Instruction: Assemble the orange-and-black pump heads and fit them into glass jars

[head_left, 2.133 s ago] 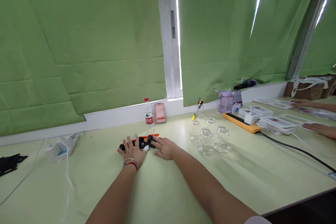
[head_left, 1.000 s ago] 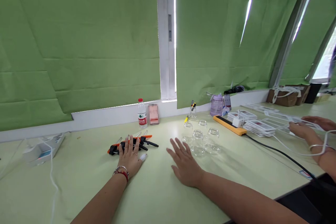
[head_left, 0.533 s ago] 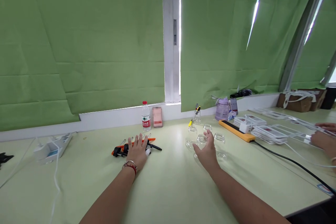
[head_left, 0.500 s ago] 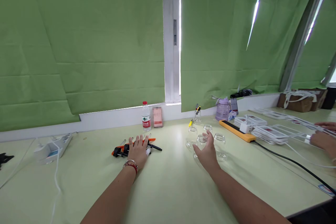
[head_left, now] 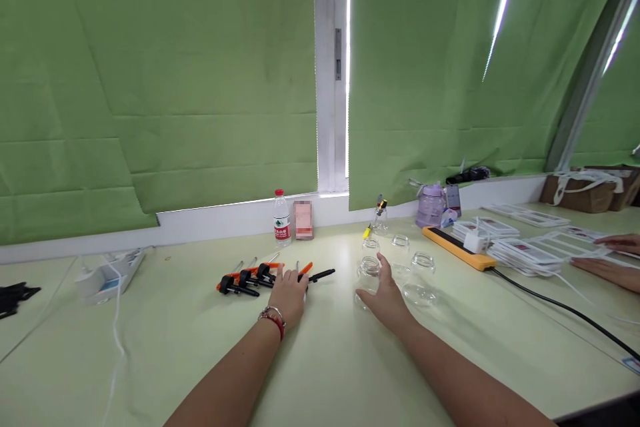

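Note:
My left hand [head_left: 289, 297], with bracelets at the wrist, is closed over a black-and-orange tool [head_left: 321, 275]. A black rod of it sticks out to the right; the fingers hide its middle. Just left lie several similar tools [head_left: 249, 278] with black knobs, thin shafts and orange parts. My right hand [head_left: 390, 300] has thumb and fingers around a clear glass jar [head_left: 369, 268], which stands upright. More glass jars stand close by, one right of the hand [head_left: 421, 277] and others behind it.
At the back are a red-capped water bottle [head_left: 281, 220], a pink box [head_left: 303, 220], a jar with yellow-handled tools [head_left: 380, 217] and a purple jug [head_left: 430, 207]. An orange power strip [head_left: 457, 249] and white frames [head_left: 525, 255] lie right. Another person's hands [head_left: 610, 270] are far right.
My left hand has slid right, with the black-and-orange tool shifting away from the others. My right hand has moved the glass jar left, away from the other jars. The view has turned slightly.

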The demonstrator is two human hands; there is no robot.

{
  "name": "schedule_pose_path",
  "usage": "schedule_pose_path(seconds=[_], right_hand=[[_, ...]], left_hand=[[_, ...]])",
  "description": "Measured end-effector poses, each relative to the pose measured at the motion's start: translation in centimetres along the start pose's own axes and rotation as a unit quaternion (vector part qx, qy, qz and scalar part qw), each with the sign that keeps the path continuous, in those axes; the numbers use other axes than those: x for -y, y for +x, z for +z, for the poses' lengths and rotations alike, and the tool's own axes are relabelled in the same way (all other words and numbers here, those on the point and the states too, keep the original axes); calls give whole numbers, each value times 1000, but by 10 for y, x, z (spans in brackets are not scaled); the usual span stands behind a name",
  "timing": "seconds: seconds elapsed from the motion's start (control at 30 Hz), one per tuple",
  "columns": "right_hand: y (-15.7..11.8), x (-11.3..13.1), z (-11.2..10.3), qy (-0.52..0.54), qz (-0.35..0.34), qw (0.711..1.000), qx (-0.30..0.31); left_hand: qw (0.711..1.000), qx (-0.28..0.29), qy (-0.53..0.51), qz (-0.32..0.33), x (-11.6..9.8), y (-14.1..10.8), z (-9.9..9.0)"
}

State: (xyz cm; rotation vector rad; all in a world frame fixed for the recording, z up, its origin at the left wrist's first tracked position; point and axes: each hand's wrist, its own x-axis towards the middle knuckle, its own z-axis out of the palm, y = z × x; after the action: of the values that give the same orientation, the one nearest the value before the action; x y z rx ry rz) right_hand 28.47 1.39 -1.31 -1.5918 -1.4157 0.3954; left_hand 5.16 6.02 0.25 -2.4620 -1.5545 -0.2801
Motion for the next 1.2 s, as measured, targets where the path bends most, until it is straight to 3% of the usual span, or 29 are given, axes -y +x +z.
schedule_pose_path(seconds=[0.13, 0.33, 0.57, 0.8, 1.0, 1.1, 1.2], right_hand=[[4, -8, 1, -11, 3, 999, 34], [5, -19, 9, -58, -9, 989, 134], [0, -9, 4, -86, -20, 979, 182], [1, -13, 10, 1, -7, 984, 177], [0, -13, 12, 71, -21, 980, 183], [-1, -12, 10, 101, -15, 975, 197], [-1, -12, 9, 144, 8, 969, 202]], left_hand=[[999, 23, -27, 0, -9, -12, -7], [995, 72, -68, 5, -11, -36, -19], [978, 78, -191, -17, -3, -55, -28], [888, 139, -434, -61, 18, -58, -23], [816, 182, -540, -100, 26, -61, -23], [792, 170, -579, -98, 32, -65, -24], [774, 114, -612, -114, 40, -69, -24]])
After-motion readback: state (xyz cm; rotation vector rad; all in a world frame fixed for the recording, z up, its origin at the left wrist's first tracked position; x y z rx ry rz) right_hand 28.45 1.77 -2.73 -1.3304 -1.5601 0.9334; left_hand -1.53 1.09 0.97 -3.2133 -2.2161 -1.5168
